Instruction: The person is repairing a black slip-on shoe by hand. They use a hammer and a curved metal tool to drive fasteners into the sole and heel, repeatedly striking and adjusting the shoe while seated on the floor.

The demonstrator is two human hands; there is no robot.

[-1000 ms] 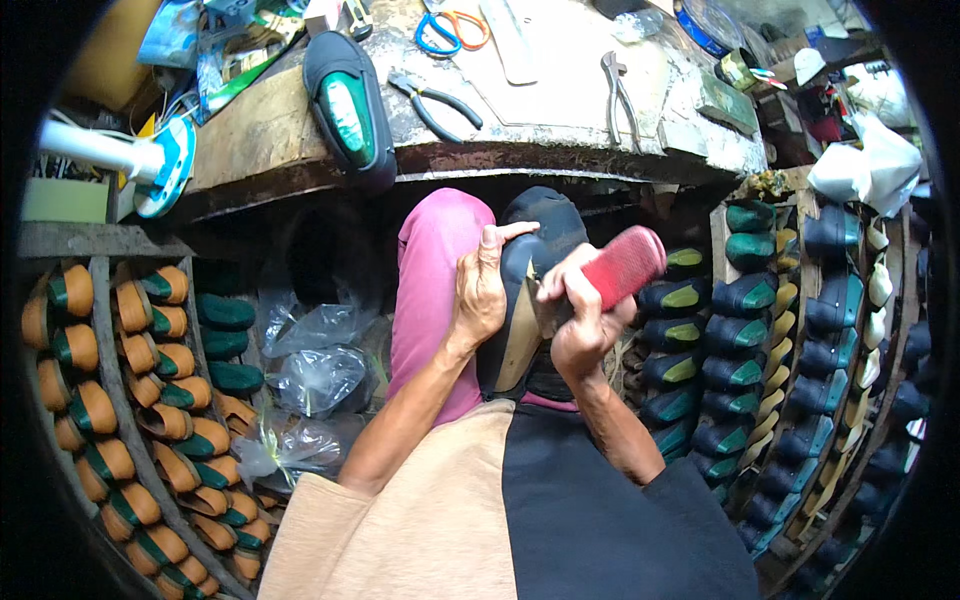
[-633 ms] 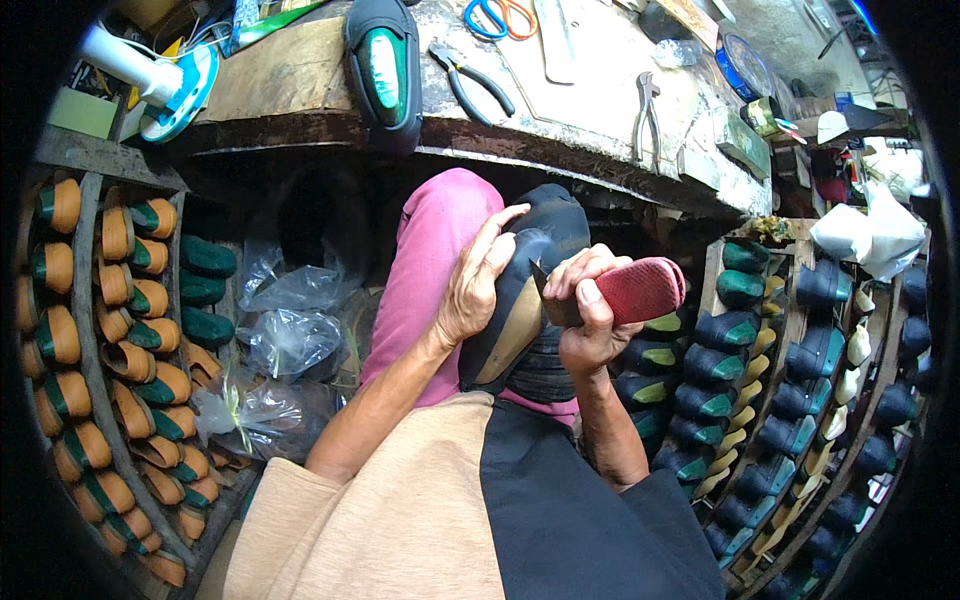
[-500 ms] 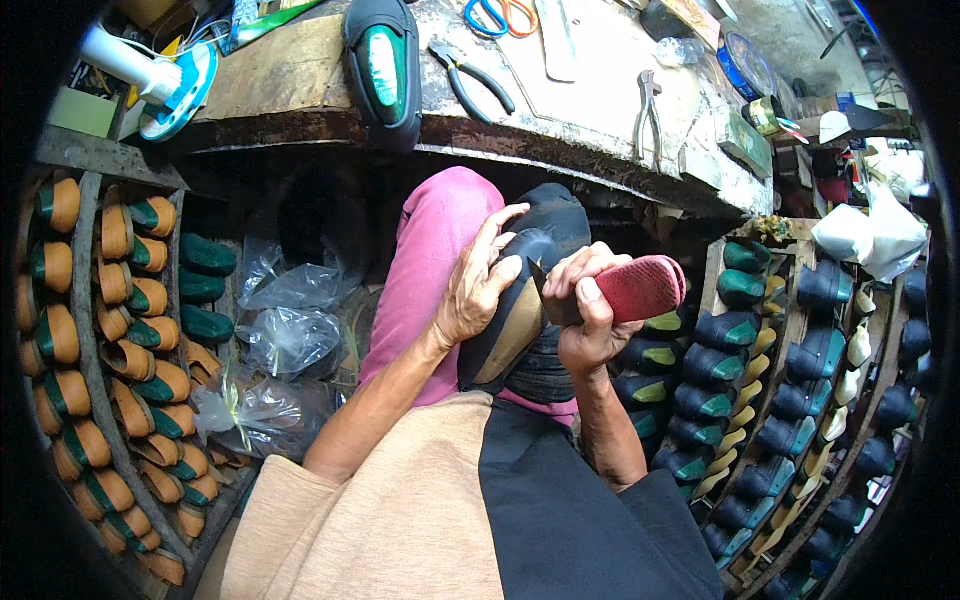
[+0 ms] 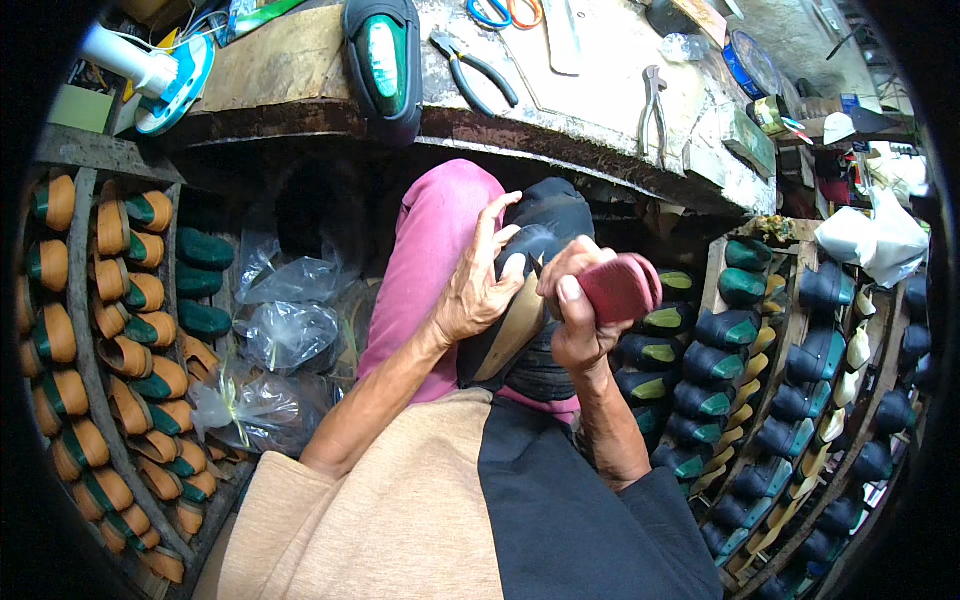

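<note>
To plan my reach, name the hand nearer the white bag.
Right. The right hand is well to the left of the white bag; the left hand is farther left.

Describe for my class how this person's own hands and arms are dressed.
The left hand and right hand are bare, with no gloves, rings or watch visible. Both forearms are uncovered too: the left sleeve is short and tan, the right sleeve short and black or very dark.

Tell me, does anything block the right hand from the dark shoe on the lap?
Nothing visible does: the right hand, gripping a red-handled tool, is close beside the dark shoe. The left hand lies at the shoe's other side, not between them.
</note>
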